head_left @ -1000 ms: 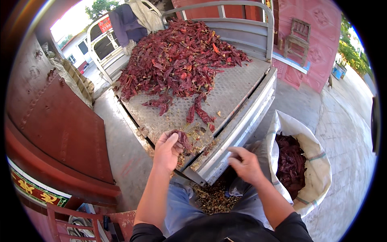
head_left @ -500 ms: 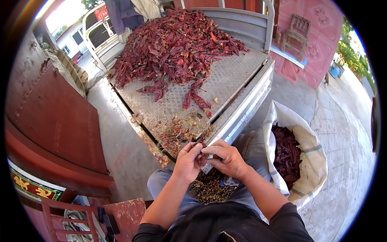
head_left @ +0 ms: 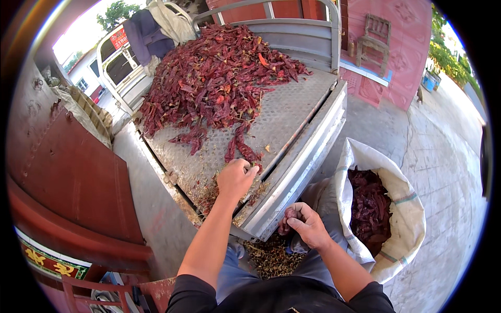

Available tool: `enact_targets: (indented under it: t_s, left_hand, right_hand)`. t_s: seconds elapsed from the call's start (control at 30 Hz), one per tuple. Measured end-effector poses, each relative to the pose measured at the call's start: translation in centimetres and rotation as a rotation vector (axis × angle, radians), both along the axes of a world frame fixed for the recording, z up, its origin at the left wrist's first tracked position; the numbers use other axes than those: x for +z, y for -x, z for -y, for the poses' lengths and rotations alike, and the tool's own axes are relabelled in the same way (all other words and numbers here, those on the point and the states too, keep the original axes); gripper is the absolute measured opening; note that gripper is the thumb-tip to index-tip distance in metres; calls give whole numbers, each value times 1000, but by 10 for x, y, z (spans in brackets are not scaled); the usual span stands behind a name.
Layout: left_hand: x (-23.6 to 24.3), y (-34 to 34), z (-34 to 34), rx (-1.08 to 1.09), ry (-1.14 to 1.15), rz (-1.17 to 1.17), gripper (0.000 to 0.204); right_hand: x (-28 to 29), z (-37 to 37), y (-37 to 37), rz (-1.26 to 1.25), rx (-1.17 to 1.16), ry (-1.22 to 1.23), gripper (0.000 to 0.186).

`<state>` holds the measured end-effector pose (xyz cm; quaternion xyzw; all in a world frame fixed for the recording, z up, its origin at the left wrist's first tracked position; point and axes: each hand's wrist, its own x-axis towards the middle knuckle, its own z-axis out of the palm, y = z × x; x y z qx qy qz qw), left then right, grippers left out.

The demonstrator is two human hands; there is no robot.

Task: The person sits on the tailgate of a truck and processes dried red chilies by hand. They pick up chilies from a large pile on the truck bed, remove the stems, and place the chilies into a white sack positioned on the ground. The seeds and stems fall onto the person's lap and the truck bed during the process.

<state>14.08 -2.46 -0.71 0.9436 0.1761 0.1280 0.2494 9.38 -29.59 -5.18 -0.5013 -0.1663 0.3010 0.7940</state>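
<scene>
My left hand (head_left: 236, 180) reaches over the truck bed's metal floor (head_left: 284, 120), fingers curled at a few loose dried red peppers (head_left: 242, 148) below the main heap (head_left: 203, 83); whether it grips one is hidden. My right hand (head_left: 305, 224) is closed on a dark red dried pepper (head_left: 287, 221), held below the bed's corner and left of a white woven sack (head_left: 402, 177) holding dark red peppers (head_left: 368, 208). Seeds and stem bits (head_left: 206, 195) are scattered on the near corner of the bed, and a pile of stems (head_left: 269, 258) lies below between my legs.
A railing (head_left: 334, 44) and draped cloths (head_left: 146, 34) edge the truck bed. A red metal door (head_left: 78, 177) stands at left, a reddish chair frame (head_left: 94, 292) at lower left. A wooden chair (head_left: 374, 44) is by the pink wall, and a blue container (head_left: 429, 82) farther right.
My hands were together on a pepper half a second ago. They are now apart: the left has moved up toward the loose peppers, the right rightward and down with a pepper in it.
</scene>
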Motion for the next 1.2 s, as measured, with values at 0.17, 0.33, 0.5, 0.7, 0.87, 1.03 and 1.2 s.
enact_targets:
  t_s: [0.17, 0.33, 0.5, 0.7, 0.87, 1.03, 1.2]
  left_hand:
    - [-6, -16, -6, 13, -149, -172, 29]
    - [-9, 20, -19, -106, -134, 118, 16]
    - [6, 83, -6, -333, -202, 196, 6]
    - [33, 135, 19, -752, -432, 223, 14]
    - [31, 143, 23, -806, -487, 252, 12]
    - [32, 149, 27, -722, -518, 244, 9]
    - [17, 148, 40, -480, -396, 370, 14]
  right_hand:
    - [-25, 14, 0, -48, -2, -4, 20]
    - [-26, 18, -5, 115, -84, 268, 26]
    - [14, 6, -11, 534, -128, 396, 34]
    - [68, -19, -20, 1152, 133, 449, 43]
    - [70, -32, -28, 1256, 492, 672, 27]
    - [61, -38, -22, 1150, 393, 591, 21]
    - [44, -37, -8, 183, 173, 362, 17]
